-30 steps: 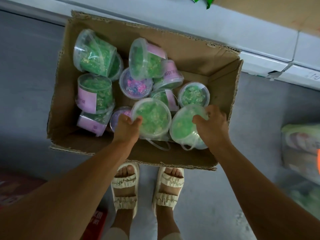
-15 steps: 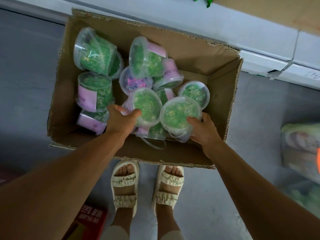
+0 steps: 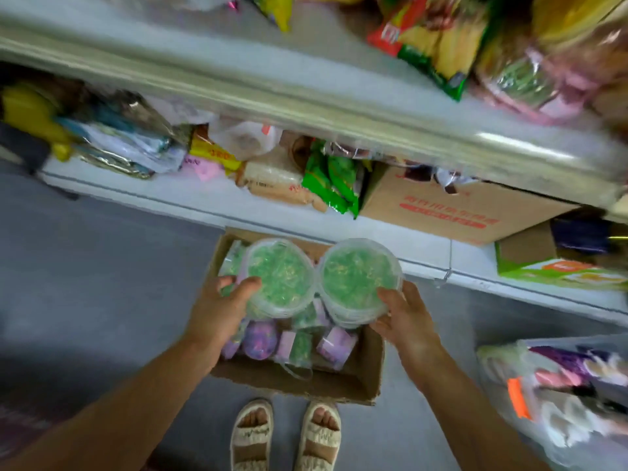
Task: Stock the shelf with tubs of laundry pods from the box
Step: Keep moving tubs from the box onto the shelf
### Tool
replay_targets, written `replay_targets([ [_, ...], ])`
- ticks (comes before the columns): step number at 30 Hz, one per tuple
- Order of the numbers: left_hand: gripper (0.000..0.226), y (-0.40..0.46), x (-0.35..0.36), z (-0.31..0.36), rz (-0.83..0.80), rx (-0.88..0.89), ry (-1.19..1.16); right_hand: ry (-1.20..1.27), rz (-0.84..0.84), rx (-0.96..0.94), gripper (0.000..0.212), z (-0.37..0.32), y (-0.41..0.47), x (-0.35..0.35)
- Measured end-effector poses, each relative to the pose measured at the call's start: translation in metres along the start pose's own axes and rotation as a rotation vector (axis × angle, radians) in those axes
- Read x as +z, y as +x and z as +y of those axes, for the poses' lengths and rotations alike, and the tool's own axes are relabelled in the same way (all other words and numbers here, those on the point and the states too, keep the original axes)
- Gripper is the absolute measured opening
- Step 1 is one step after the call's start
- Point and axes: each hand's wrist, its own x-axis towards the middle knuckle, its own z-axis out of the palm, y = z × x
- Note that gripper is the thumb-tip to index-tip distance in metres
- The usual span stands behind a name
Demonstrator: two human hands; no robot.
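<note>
The left hand (image 3: 221, 311) has its grip closed around a clear tub of green laundry pods (image 3: 277, 278), thumb lying over the lid's near edge and fingers curled round the side. The right hand (image 3: 404, 317) grips a second tub of green pods (image 3: 360, 278) the same way, thumb on the lid and fingers under the wall. Both tubs are held lid-up above the cardboard box (image 3: 299, 382), side by side and touching or nearly touching at their rims. The box stands open on the grey floor (image 3: 102, 283), with its far end against the base of the white shelf unit (image 3: 339, 232). Inside the box, below the two raised tubs, lie more tubs (image 3: 299, 348), tumbled at various angles, some with pink labels and one holding purple pods (image 3: 260, 338). Just on the near side of the box, the person's feet in cream sandals (image 3: 285, 436) stand on the floor. Beyond the box, the lowest shelf carries green packets (image 3: 331, 178), a tan bag (image 3: 275, 178) and a brown carton with red print (image 3: 452, 205). Higher up past the box, the upper shelf (image 3: 306, 90) holds blurred packets in yellow, red and pink. To the right of the box sits a clear bin of mixed goods (image 3: 560, 396), too blurred to identify.
</note>
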Motion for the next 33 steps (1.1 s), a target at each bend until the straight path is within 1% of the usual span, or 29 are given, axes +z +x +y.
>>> replay_targets([
  [1,0.077,-0.018,-0.012,0.023,-0.004,0.011,-0.027,0.013,-0.005,-0.029,0.014,-0.027,-0.017,-0.003],
  [4,0.049,-0.072,-0.046,0.093,-0.029,0.073,-0.1,0.076,-0.018,-0.121,0.016,-0.109,-0.069,-0.01],
  [7,0.031,-0.126,-0.08,0.152,-0.073,0.162,-0.182,0.1,-0.03,-0.227,0.016,-0.18,-0.121,-0.02],
  [8,0.023,-0.142,-0.091,0.167,-0.064,0.188,-0.206,0.111,-0.041,-0.267,0.013,-0.202,-0.139,-0.024],
  [9,0.02,-0.158,-0.102,0.183,-0.063,0.219,-0.218,0.124,-0.052,-0.31,0.01,-0.223,-0.157,-0.027],
  [12,0.019,-0.204,-0.129,0.227,-0.114,0.342,-0.226,0.198,-0.065,-0.398,0.013,-0.281,-0.208,-0.038],
  [16,0.016,-0.271,-0.154,0.285,-0.145,0.481,-0.249,0.239,-0.054,-0.509,0.007,-0.339,-0.266,-0.053],
  [18,0.016,-0.303,-0.165,0.308,-0.183,0.557,-0.22,0.228,-0.03,-0.547,0.014,-0.364,-0.289,-0.059],
  [20,0.018,-0.333,-0.174,0.33,-0.202,0.618,-0.212,0.234,-0.009,-0.572,0.014,-0.388,-0.311,-0.066],
  [24,0.026,-0.376,-0.185,0.372,-0.241,0.649,-0.193,0.298,-0.01,-0.612,0.015,-0.432,-0.34,-0.085],
  [27,0.034,-0.395,-0.188,0.406,-0.238,0.677,-0.195,0.329,-0.017,-0.655,0.007,-0.465,-0.351,-0.101],
  [28,0.038,-0.399,-0.188,0.418,-0.242,0.688,-0.201,0.339,-0.018,-0.668,0.008,-0.476,-0.351,-0.106],
  [31,0.046,-0.41,-0.186,0.452,-0.238,0.722,-0.218,0.336,-0.01,-0.711,0.026,-0.511,-0.348,-0.118],
  [33,0.048,-0.416,-0.182,0.473,-0.236,0.728,-0.234,0.31,-0.001,-0.73,0.03,-0.533,-0.344,-0.125],
])
